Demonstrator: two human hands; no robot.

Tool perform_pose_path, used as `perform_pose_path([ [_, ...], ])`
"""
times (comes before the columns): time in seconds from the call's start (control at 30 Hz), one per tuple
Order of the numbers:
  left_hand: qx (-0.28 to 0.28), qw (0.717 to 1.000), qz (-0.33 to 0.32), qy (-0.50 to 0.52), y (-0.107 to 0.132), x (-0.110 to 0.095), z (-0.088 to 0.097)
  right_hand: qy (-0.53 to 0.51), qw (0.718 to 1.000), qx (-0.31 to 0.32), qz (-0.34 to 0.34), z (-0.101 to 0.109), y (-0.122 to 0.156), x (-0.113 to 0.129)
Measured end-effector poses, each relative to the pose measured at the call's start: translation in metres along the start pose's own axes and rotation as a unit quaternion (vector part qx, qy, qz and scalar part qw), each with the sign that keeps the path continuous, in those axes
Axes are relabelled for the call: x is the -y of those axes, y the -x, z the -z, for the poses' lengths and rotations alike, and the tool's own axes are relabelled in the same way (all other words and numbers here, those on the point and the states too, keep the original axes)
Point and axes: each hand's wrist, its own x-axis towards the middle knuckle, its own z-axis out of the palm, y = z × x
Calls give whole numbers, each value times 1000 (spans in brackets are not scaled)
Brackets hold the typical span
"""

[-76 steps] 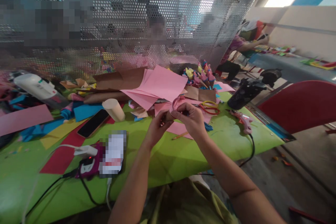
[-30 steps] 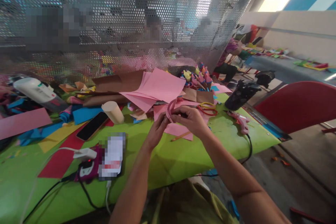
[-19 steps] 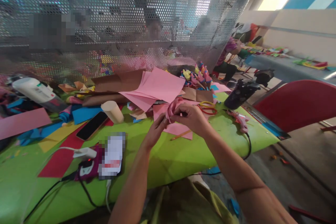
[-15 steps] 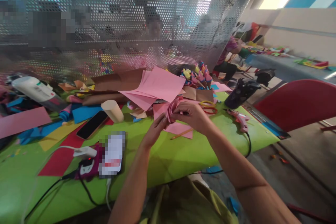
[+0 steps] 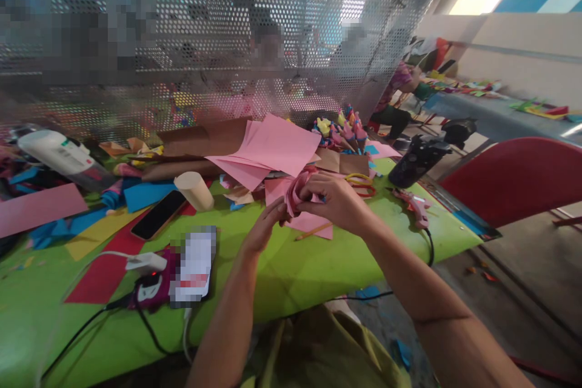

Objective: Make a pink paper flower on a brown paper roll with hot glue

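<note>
Between my two hands is a pink paper flower (image 5: 295, 194) with curled, layered petals, held above the table. My left hand (image 5: 268, 221) grips it from the left and below. With bent fingers, my right hand (image 5: 330, 197) pinches its right side; the fingertips are partly hidden by the paper. Beneath the hands a pencil (image 5: 313, 231) lies across a pink paper piece (image 5: 324, 228). Behind them rests a stack of pink sheets (image 5: 277, 148). Scissors (image 5: 364, 185) with yellow and red handles lie just past my right hand.
A pink glue gun (image 5: 414, 209) with its cord and a dark bottle (image 5: 416, 160) stand at the right. On the left are a cardboard tube (image 5: 194, 191), a black phone (image 5: 159, 216), a charging phone (image 5: 195, 267) and a white bottle (image 5: 59, 154). A perforated metal screen (image 5: 182, 73) rises behind.
My right hand's fingers have shifted slightly on the pink paper flower, and the flower has turned a little. Both hands keep hold of it; the other things stay in place.
</note>
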Motion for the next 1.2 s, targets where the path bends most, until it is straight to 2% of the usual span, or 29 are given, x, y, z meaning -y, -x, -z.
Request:
perform_pose_path([
  [0.27,-8,1000,10,28,-4,7,3,-13,999,46,20,5,2,4],
  [0.5,-38,995,43,86,-4,6,0,-3,999,29,39,7,-1,5],
  [0.73,-60,986,81,130,-5,-3,-6,16,999,39,10,7,-7,8],
  [0.87,-64,982,77,159,-5,-4,-7,-11,1000,11,-25,1,-9,7],
  [0.97,-62,981,73,168,-5,-4,-6,-73,995,-22,-68,-2,-12,3],
  [1.13,-89,974,92,187,-6,-2,-3,-190,962,-120,-154,-8,-16,-6],
  [1.2,-90,972,97,191,-6,-2,-2,-229,947,-141,-174,-10,-18,-7],
])
